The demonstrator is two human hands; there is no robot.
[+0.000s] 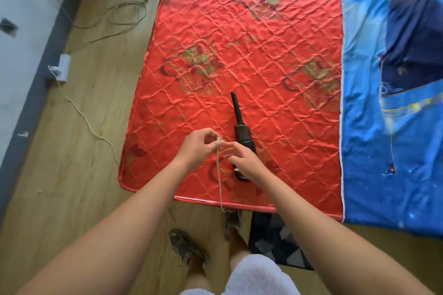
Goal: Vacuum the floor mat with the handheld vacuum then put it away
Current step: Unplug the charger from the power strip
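Note:
A black handheld vacuum (241, 130) lies on the red quilted floor mat (239, 55), its thin nozzle pointing away from me. My left hand (199, 147) pinches the plug end of a thin beige cable (219, 179) just left of the vacuum's body. That cable hangs down past the mat's front edge. My right hand (243, 159) hovers over the vacuum's handle end, fingers loosely spread toward the plug, holding nothing that I can see. The handle is partly hidden under this hand.
A blue patterned sheet (393, 103) borders the mat on the right. On the wooden floor at left lie a white power strip (62, 67) and loose cables (115, 17) beside the wall. My shoes (187, 245) stand before the mat, next to a dark checkered rug (275, 242).

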